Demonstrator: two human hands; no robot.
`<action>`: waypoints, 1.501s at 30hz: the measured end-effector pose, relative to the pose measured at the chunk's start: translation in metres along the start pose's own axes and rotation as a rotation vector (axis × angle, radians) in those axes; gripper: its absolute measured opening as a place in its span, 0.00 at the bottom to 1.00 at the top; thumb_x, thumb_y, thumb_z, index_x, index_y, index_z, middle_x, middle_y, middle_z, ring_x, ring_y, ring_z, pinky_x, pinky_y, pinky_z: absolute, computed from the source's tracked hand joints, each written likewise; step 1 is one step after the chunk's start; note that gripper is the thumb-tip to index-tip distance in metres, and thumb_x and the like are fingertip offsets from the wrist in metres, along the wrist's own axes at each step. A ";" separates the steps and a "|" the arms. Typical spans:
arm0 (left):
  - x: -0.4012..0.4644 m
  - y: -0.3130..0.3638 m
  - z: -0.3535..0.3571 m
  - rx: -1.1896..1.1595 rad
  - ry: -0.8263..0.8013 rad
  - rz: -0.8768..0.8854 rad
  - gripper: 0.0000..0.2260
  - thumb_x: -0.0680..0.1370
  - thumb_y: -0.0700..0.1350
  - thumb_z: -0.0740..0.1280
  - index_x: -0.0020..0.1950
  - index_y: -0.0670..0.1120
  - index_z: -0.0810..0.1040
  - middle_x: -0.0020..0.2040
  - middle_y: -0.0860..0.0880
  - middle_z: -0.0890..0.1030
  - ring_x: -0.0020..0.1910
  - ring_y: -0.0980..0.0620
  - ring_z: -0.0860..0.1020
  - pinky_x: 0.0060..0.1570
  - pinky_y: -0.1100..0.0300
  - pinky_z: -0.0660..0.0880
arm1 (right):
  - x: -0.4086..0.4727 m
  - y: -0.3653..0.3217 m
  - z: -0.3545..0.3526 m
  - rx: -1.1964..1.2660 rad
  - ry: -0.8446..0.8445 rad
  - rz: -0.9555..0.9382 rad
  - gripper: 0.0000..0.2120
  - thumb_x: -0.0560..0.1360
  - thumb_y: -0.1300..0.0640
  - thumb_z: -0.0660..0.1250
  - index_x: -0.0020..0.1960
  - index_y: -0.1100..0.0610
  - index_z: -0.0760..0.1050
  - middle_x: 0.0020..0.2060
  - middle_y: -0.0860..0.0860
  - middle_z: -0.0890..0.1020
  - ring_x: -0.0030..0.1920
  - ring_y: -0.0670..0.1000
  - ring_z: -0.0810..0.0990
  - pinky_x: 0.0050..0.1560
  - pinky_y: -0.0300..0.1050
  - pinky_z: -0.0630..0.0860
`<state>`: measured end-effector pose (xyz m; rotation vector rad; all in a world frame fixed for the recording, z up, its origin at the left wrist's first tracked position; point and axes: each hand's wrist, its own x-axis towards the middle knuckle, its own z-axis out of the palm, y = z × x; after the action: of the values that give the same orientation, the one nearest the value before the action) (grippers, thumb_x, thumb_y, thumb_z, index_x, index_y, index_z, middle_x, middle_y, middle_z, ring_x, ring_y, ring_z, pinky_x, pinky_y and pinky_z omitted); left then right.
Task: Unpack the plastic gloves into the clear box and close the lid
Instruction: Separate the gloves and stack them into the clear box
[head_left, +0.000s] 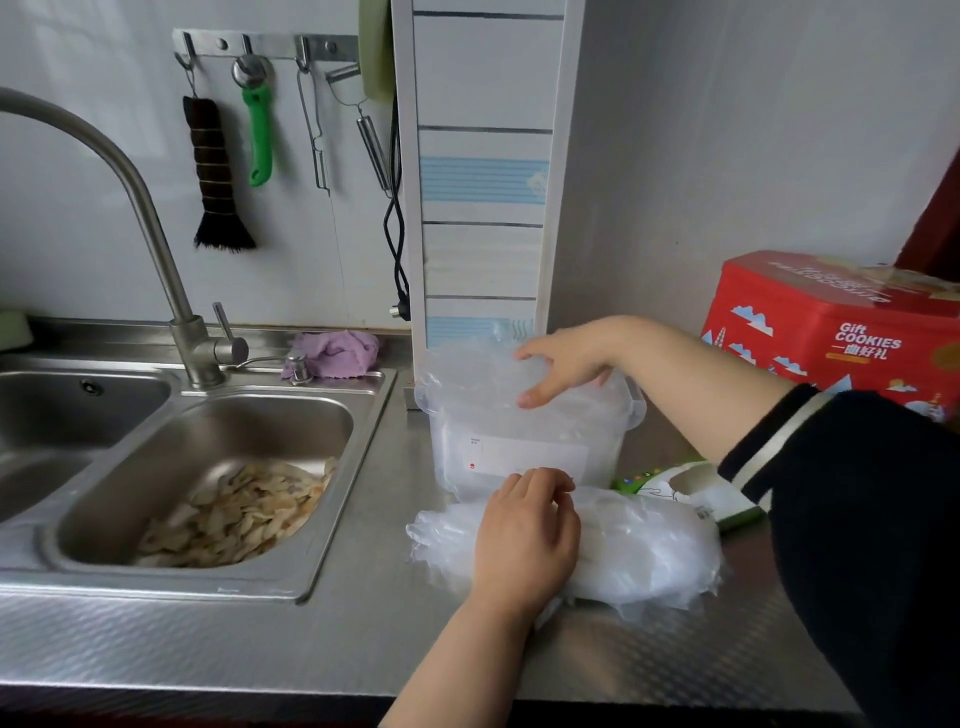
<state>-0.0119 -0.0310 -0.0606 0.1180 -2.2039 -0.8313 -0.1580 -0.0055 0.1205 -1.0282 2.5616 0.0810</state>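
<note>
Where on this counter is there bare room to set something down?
Bare steel lies along the front edge, between the sink and the left hand, and ahead of the glove stack. It is crowded behind: clear box, right hand, green-and-white packet, red cookie tin.

- left hand (524, 535) lies palm down in front of the clear box (524, 447), fingers (540, 480) curled, bare forearm coming up from below
- right hand (566, 358) over the box's top, fingers spread, thumb down, dark sleeve pushed back
</note>
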 end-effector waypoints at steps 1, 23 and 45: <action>-0.001 0.000 0.000 -0.003 -0.001 -0.002 0.09 0.74 0.47 0.59 0.50 0.48 0.76 0.45 0.54 0.79 0.46 0.52 0.75 0.45 0.57 0.71 | 0.003 -0.003 0.004 -0.044 -0.035 0.023 0.42 0.70 0.34 0.67 0.77 0.43 0.50 0.76 0.49 0.59 0.69 0.55 0.68 0.61 0.54 0.75; -0.002 0.001 0.000 -0.003 -0.035 0.008 0.09 0.74 0.48 0.59 0.48 0.49 0.78 0.45 0.55 0.79 0.46 0.52 0.75 0.47 0.55 0.72 | -0.009 0.014 -0.005 0.443 0.215 -0.153 0.15 0.78 0.47 0.64 0.62 0.53 0.76 0.56 0.50 0.79 0.52 0.50 0.79 0.46 0.43 0.80; -0.003 0.009 -0.001 0.115 0.335 0.203 0.10 0.77 0.52 0.67 0.53 0.47 0.79 0.53 0.48 0.80 0.52 0.48 0.75 0.54 0.54 0.71 | -0.101 0.061 0.129 0.367 0.704 -0.331 0.07 0.77 0.52 0.67 0.50 0.52 0.83 0.45 0.42 0.80 0.46 0.43 0.77 0.47 0.39 0.72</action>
<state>-0.0075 -0.0232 -0.0562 0.0813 -1.9084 -0.5299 -0.0904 0.1299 0.0326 -1.4951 2.7592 -0.9561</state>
